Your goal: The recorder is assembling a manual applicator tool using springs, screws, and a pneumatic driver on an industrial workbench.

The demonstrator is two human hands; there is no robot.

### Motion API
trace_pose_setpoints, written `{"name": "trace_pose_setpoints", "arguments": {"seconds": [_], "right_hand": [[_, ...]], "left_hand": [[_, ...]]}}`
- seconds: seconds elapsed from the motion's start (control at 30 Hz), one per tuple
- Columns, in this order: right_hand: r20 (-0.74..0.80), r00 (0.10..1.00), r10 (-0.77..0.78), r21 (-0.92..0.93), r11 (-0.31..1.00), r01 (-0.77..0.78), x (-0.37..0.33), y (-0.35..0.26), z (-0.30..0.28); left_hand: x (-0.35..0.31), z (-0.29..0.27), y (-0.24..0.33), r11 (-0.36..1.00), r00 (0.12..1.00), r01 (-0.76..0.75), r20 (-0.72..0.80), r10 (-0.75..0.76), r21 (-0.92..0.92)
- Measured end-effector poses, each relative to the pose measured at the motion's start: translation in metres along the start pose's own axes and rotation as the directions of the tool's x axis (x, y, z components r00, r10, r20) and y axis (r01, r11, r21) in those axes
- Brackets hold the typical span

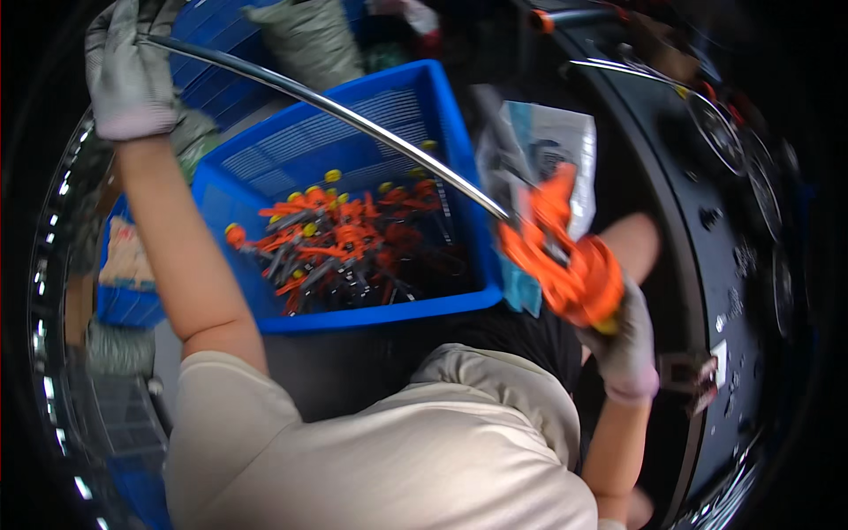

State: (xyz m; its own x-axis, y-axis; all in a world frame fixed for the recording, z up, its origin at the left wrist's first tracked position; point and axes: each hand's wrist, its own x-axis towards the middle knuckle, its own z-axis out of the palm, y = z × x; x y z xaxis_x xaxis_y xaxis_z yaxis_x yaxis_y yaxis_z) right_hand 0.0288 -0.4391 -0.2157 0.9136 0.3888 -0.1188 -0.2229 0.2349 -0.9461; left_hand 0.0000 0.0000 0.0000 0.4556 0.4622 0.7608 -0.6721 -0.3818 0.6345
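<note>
A long shiny metal tube [353,122] slants across the view, from the upper left down to the right. My left hand [131,71], in a grey-white glove, is at its far left end and appears closed around it. The other end meets an orange plastic fitting [579,274] with a small yellow part, blurred by motion. Gloved as well, my right hand [625,340] grips this fitting from below; its fingers are partly hidden. Under the tube stands a blue plastic crate [397,314] containing many orange and dark grey plastic parts [344,234] with yellow knobs.
A white and teal plastic bag [561,132] lies right of the crate. On the right runs a black workbench [680,230] with small dark parts and wire rings. Stuffed sacks [309,44] and another blue crate [132,305] stand at the left and back.
</note>
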Motion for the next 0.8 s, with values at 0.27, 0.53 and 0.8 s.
{"name": "trace_pose_setpoints", "arguments": {"seconds": [0.27,0.53,0.8], "right_hand": [[0.676,0.145,-0.723,-0.514,-0.320,0.796,0.030,-0.011,0.018],[0.719,0.510,-0.473,-0.658,-0.224,0.719,-0.038,-0.053,-0.026],[-0.383,0.891,0.243,0.196,0.964,-0.179,-0.026,0.024,-0.041]], "left_hand": [[-0.022,-0.132,-0.044,0.571,0.630,0.764,0.157,-0.760,-0.301],[-0.092,-0.050,-0.157,-0.018,0.118,0.664,0.129,-0.985,-0.747],[-0.064,0.012,-0.118,0.188,0.852,0.479,0.403,-0.333,-0.857]]}}
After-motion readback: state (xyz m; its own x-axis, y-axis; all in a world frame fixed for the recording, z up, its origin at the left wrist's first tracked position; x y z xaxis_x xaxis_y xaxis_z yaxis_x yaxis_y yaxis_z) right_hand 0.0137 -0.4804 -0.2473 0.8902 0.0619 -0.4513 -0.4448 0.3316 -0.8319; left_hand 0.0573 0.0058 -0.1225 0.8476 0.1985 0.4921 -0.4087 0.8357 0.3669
